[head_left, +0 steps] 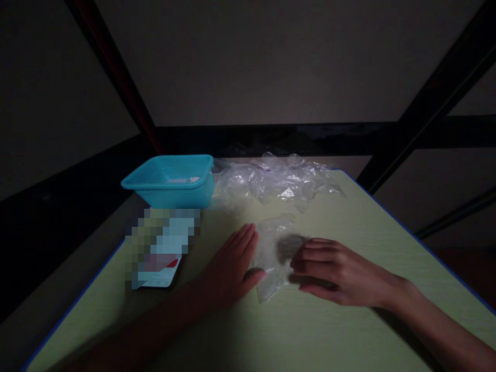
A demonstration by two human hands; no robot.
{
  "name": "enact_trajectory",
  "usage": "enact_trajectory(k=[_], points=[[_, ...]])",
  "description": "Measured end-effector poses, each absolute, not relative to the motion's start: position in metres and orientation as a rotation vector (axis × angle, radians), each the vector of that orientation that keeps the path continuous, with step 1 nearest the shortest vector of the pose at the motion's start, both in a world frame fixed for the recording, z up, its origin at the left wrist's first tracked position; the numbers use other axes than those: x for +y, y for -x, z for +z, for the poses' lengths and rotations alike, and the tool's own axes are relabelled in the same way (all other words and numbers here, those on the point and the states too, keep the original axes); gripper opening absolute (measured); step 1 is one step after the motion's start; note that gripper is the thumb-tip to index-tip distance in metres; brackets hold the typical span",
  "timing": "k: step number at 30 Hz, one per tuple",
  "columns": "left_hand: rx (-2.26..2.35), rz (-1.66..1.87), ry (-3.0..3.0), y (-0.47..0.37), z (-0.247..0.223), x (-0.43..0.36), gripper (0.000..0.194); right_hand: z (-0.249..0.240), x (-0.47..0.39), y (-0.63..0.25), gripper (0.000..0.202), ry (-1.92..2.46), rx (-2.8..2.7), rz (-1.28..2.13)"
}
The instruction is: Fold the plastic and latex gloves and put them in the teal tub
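Note:
A clear plastic bag [271,253] lies flattened on the table between my two hands. My left hand [232,268] rests flat beside it, fingers stretched forward and close together, with the fingertips and thumb touching the bag's left edge. Over the bag's right side is my right hand [333,271], its fingers loosely bent and the thumb apart from them. A shadow falls under the right fingertips, and nothing shows between them. Part of the bag's right edge is in that shadow.
Several crumpled clear plastic bags [279,178] are heaped along the table's far edge. Left of them stands a blue plastic basin [174,196] with something pale inside. A phone-like object [158,279], partly blurred out, lies in front of the basin. The table [368,227] has a blue edge.

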State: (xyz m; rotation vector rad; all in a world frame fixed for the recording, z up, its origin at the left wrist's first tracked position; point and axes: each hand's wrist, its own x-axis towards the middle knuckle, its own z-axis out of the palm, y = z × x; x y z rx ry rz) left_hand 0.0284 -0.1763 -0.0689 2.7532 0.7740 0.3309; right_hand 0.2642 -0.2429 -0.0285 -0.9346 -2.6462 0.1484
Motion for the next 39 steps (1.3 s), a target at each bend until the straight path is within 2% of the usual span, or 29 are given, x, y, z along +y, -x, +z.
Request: enact_trajectory(k=[2, 5, 8, 15, 26, 33, 39], points=[[0.709, 0.459, -2.777, -0.027, -0.069, -0.177, 0.055, -0.028, -0.246, -0.262, 0.018, 0.961, -2.701, 0.080], [0.457, 0.661, -2.825, -0.025, -0.063, -0.179, 0.031, -0.028, -0.247, -0.261, 0.019, 1.013, -2.754, 0.019], [0.241, 0.691, -2.849, -0.027, -0.055, -0.181, 0.018, -0.028, -0.246, -0.261, 0.018, 1.044, -2.788, 0.000], [0.223, 0.386, -2.855, -0.030, -0.049, -0.181, 0.011, -0.029, -0.247, -0.260, 0.018, 1.063, -2.806, 0.021], [0.171, 0.487, -2.828, -0.016, -0.058, -0.181, 0.025, -0.028, -0.246, -0.258, 0.022, 1.026, -2.767, 0.051], [0.051, 0.672, -3.052, -0.017, -0.059, -0.182, 0.018, -0.027, -0.247, -0.259, 0.021, 1.058, -2.750, 0.109], [0.027, 0.672, -3.229, -0.021, -0.061, -0.187, 0.016, -0.026, -0.248, -0.261, 0.019, 1.063, -2.765, 0.134]])
